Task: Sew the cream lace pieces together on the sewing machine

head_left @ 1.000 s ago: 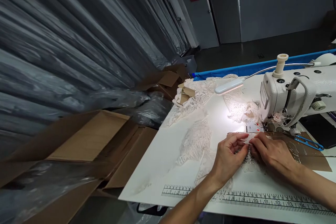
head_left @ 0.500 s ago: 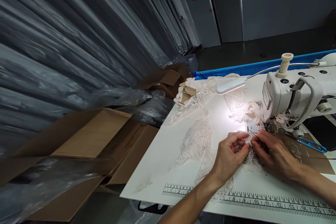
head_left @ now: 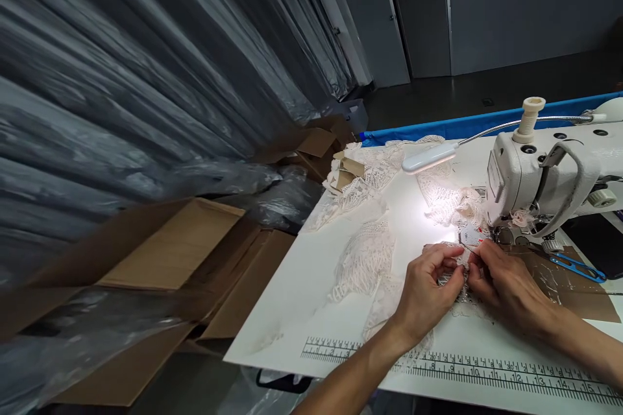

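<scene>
My left hand [head_left: 428,292] and my right hand [head_left: 501,282] meet over a small piece of cream lace [head_left: 455,282] on the white table [head_left: 316,272]. Both hands pinch the lace with curled fingers. A thin dark pin or needle [head_left: 470,249] sticks out from between my right fingertips. A longer strip of lace [head_left: 365,259] lies flat just left of my left hand. The white sewing machine [head_left: 545,175] stands right behind my right hand, its presser foot area [head_left: 506,233] close to my fingers.
A gooseneck lamp [head_left: 431,157] shines on more lace [head_left: 448,198] near the machine. Blue thread snips [head_left: 577,267] lie on a brown sheet at the right. A printed ruler [head_left: 462,369] runs along the table's front edge. Open cardboard boxes [head_left: 170,259] and plastic sheeting stand at the left.
My hands have drawn slightly closer together over the lace. The thin pin, lying level between them a second ago, now points up and away at my right fingertips.
</scene>
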`<act>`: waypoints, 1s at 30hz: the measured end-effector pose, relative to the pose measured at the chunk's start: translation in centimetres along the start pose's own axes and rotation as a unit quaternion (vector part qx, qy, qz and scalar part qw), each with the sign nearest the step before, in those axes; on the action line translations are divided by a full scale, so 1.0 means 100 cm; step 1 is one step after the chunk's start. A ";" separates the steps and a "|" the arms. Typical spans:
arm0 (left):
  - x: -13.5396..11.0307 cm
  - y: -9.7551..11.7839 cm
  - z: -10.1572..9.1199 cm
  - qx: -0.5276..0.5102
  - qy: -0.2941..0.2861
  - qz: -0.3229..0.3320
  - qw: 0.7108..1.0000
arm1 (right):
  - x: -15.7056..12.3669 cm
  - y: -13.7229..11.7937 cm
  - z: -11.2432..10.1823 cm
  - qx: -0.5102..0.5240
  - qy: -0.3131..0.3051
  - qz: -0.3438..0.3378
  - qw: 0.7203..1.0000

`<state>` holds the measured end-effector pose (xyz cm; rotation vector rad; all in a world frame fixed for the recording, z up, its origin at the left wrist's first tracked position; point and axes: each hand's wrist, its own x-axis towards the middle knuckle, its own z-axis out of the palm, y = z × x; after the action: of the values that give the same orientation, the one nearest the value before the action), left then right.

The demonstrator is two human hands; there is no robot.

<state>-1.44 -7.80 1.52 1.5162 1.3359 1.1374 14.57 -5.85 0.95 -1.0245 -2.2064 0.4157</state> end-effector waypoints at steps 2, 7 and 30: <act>0.000 0.000 0.000 0.020 0.004 0.008 1.000 | 0.000 0.000 0.000 0.002 0.006 0.000 1.000; 0.001 0.001 0.000 -0.014 0.011 -0.020 1.000 | -0.001 0.002 0.000 0.016 0.015 0.019 1.000; 0.066 -0.005 -0.036 -0.158 0.150 -0.104 0.970 | 0.058 0.003 0.045 0.157 0.099 0.063 0.981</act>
<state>-4.75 -1.21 2.83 0.9782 1.3929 1.4039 8.87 -1.25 0.01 -0.9882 -1.8346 0.6658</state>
